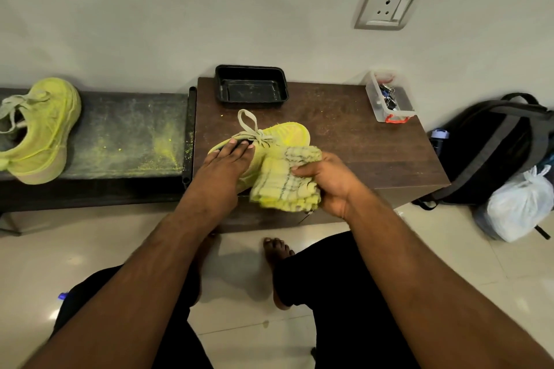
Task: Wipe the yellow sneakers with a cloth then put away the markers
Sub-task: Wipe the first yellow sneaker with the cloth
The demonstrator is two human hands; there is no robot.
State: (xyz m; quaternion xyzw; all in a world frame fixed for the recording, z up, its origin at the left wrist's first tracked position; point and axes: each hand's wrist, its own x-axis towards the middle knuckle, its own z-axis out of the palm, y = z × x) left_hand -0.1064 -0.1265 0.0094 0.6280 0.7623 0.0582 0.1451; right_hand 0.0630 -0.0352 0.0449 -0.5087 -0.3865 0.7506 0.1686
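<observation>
At frame centre on the brown desk (359, 144), the left hand (223, 166) rests flat-fingered on a yellow sneaker (284, 135); the right hand (326, 180) holds a bunched cloth (284, 180) against it. Second sneaker (42, 132) lies far left.

One sneaker (278, 136) lies on the table (344, 141) before the tray (251, 86); the other sneaker (42, 129) on the left bench (126, 135)

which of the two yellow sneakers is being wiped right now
The sneaker on the brown table, steadied by the left hand while the right hand presses the cloth on it; the other sneaker sits untouched on the bench.
</observation>
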